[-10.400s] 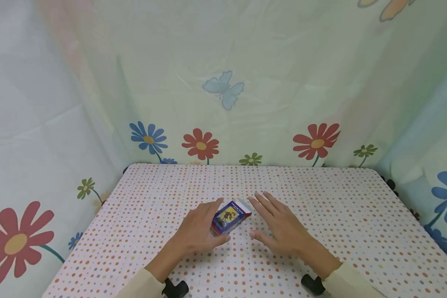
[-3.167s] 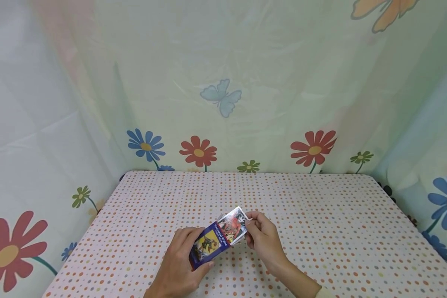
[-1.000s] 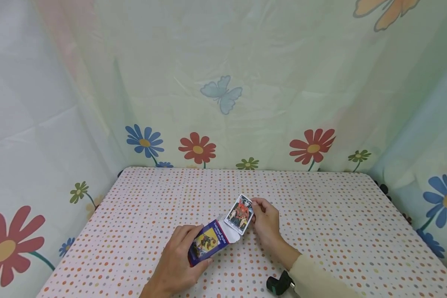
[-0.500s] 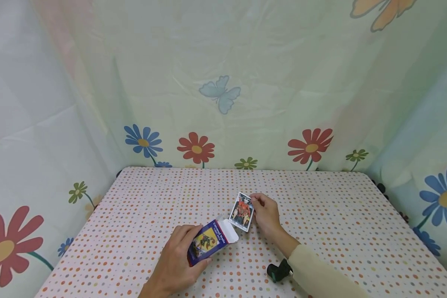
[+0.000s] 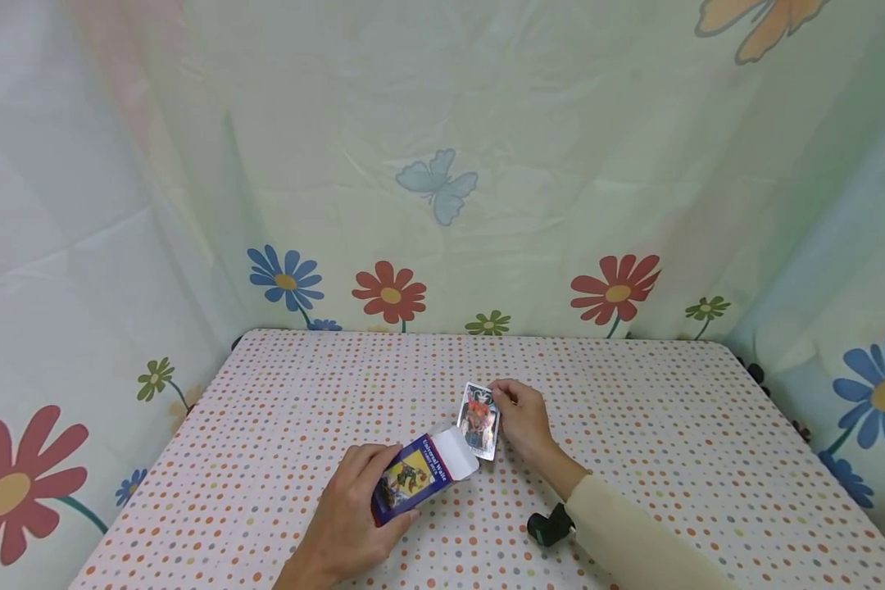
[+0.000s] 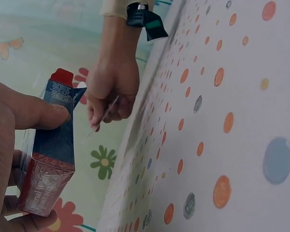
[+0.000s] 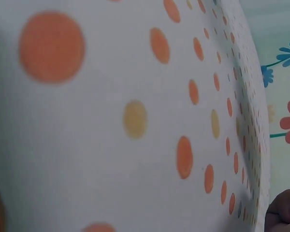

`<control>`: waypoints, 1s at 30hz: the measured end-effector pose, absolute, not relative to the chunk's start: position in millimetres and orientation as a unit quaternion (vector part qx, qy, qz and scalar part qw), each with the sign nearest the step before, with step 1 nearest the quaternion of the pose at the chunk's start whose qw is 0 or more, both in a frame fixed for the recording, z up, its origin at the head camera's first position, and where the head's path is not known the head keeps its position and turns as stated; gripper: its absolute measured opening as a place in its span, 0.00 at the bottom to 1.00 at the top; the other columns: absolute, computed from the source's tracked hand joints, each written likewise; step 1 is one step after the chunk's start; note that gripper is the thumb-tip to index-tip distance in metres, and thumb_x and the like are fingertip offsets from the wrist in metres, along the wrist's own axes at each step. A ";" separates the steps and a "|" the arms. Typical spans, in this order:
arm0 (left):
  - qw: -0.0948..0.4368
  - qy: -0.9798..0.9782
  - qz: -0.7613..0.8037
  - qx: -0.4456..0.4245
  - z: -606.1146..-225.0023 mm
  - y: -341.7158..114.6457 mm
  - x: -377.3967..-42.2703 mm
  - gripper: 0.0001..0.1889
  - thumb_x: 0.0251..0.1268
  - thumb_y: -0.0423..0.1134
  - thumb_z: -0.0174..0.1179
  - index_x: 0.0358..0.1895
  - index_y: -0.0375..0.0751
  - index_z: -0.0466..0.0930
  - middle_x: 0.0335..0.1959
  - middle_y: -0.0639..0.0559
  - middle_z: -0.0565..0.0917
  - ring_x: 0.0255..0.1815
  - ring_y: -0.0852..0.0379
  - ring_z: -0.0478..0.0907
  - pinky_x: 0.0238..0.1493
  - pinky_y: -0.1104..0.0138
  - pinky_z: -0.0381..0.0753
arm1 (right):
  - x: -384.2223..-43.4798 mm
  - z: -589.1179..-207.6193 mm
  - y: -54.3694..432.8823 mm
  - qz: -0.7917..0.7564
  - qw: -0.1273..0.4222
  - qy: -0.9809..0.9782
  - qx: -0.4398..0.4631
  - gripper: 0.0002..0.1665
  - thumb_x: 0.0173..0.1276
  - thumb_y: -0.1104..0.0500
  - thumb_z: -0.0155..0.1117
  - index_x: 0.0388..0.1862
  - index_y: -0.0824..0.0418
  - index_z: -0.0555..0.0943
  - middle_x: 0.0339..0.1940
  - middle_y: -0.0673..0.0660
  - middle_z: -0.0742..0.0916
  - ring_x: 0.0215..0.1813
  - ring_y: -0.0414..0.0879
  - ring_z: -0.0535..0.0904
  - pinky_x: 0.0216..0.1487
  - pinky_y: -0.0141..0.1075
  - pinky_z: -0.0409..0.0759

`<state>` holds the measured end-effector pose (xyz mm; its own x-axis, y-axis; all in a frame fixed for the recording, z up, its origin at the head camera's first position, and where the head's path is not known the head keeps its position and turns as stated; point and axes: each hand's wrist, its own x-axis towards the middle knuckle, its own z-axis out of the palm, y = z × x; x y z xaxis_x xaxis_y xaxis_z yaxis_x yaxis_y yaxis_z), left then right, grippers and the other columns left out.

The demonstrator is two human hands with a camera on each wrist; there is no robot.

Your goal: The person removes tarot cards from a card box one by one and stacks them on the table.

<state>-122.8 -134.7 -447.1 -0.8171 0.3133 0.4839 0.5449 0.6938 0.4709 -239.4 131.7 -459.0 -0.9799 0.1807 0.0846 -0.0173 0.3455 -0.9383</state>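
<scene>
My left hand [image 5: 354, 512] grips a purple-blue tarot card box [image 5: 410, 483] tilted up to the right. Its white end flap [image 5: 457, 455] stands open. Fingers and thumb press the box [image 6: 50, 145] from both sides in the left wrist view. Just past the flap, my right hand [image 5: 525, 419] pinches a tarot card [image 5: 478, 422] by its upper right corner, picture side up. That card [image 6: 108, 112] appears thin and edge-on in the left wrist view. The flap overlaps the card's lower left edge in the head view. Only part of the right hand [image 7: 284, 212] enters the right wrist view.
Under both hands lies a table with a dotted cloth [image 5: 302, 410]. A curtain [image 5: 546, 164] with printed flowers and butterflies surrounds its back and sides. A black wrist device [image 5: 549, 526] sits at the right sleeve [image 5: 634, 541].
Earlier the box lay on the table between both open hands. Since then the left hand has lifted it and the right has drawn the card out and away from its mouth.
</scene>
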 end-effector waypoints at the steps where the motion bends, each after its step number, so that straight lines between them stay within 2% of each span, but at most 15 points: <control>1: 0.186 -0.901 -0.311 -0.238 -447.1 -134.7 -122.8 0.40 0.46 0.50 0.80 0.66 0.43 0.77 0.55 0.60 0.77 0.53 0.67 0.70 0.50 0.66 0.79 | -239.7 -459.1 132.1 0.563 0.086 -0.821 -0.046 0.12 0.78 0.64 0.55 0.48 0.64 0.85 0.39 0.58 0.85 0.40 0.45 0.75 0.37 0.30 0.75; 15: 0.189 -0.901 -0.308 -0.241 -447.3 -134.5 -123.6 0.40 0.46 0.51 0.80 0.66 0.43 0.77 0.55 0.59 0.77 0.53 0.67 0.70 0.49 0.66 0.79 | -253.4 -461.1 143.5 0.462 0.042 -0.886 0.007 0.10 0.77 0.63 0.57 0.45 0.61 0.86 0.34 0.55 0.82 0.37 0.46 0.73 0.37 0.37 0.73; 23: 0.187 -0.902 -0.309 -0.238 -448.2 -135.5 -122.8 0.40 0.45 0.50 0.80 0.66 0.43 0.77 0.55 0.59 0.77 0.53 0.67 0.70 0.49 0.67 0.80 | -258.0 -463.9 145.9 0.415 0.012 -0.909 0.021 0.08 0.76 0.64 0.58 0.41 0.62 0.85 0.30 0.54 0.81 0.32 0.45 0.72 0.32 0.35 0.71; 30: 0.188 -0.902 -0.309 -0.237 -448.8 -137.2 -123.5 0.40 0.45 0.50 0.80 0.66 0.43 0.78 0.55 0.59 0.77 0.52 0.68 0.71 0.49 0.67 0.79 | -264.3 -463.1 146.5 0.343 -0.005 -0.939 0.023 0.08 0.77 0.62 0.58 0.37 0.61 0.82 0.30 0.53 0.82 0.31 0.45 0.74 0.32 0.36 0.72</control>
